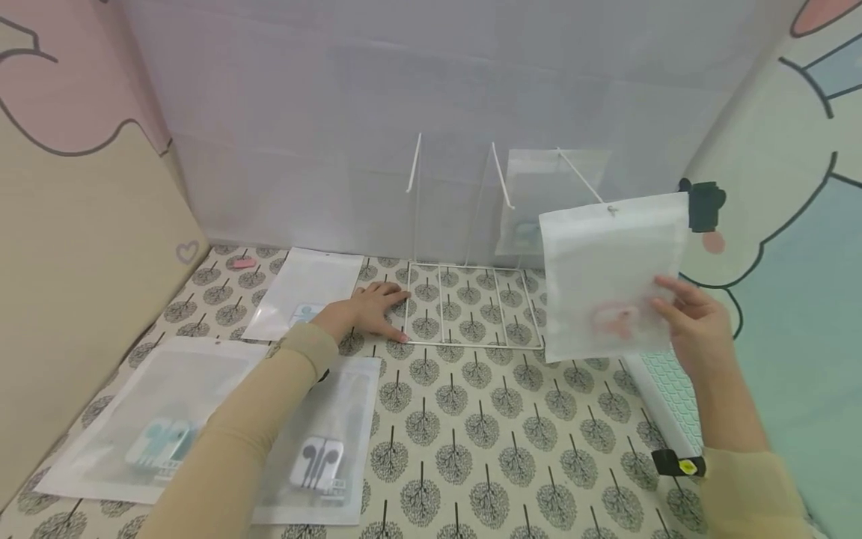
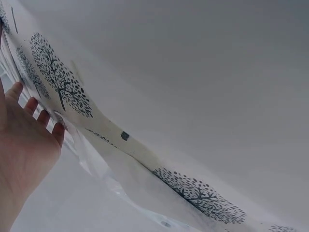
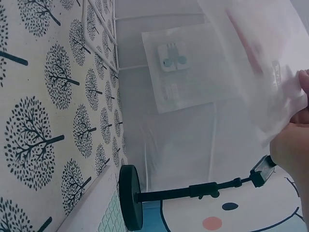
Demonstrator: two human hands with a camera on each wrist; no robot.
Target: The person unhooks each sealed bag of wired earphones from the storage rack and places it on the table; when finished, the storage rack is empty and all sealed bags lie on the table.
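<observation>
2 hands are at work around a white wire rack (image 1: 471,345); clock positions below are read in the head view, with the rack's base as the dial's centre. The right hand (image 1: 698,326), at 3 o'clock, pinches the right edge of a frosted bag (image 1: 599,262) between thumb and fingers. That bag is upright and slightly tilted at about 2 to 3 o'clock, a blurred reddish item (image 1: 616,322) showing through it. The tip of the rightmost hook (image 1: 579,174) meets the hole in its top edge — whether it passes fully through, I cannot tell.

The left hand (image 1: 373,308), at 9 o'clock, has its fingers apart and touches the left side of the rack's base.

Farther out, a rear bag (image 1: 521,187) stands upright at 1 o'clock, behind the held one, with a pale blue and white item inside. On the tree-printed table (image 1: 471,449) lie 3 more bags: a far bag (image 1: 316,273) at 9 o'clock, a large bag (image 1: 202,367) at 8, and a near bag (image 1: 343,404) between 7 and 8, holding a white case (image 1: 316,463). A small pink piece (image 1: 244,263) sits between 9 and 10 — near the far bag. A dark stand (image 1: 704,206) is between 2 and 3.
</observation>
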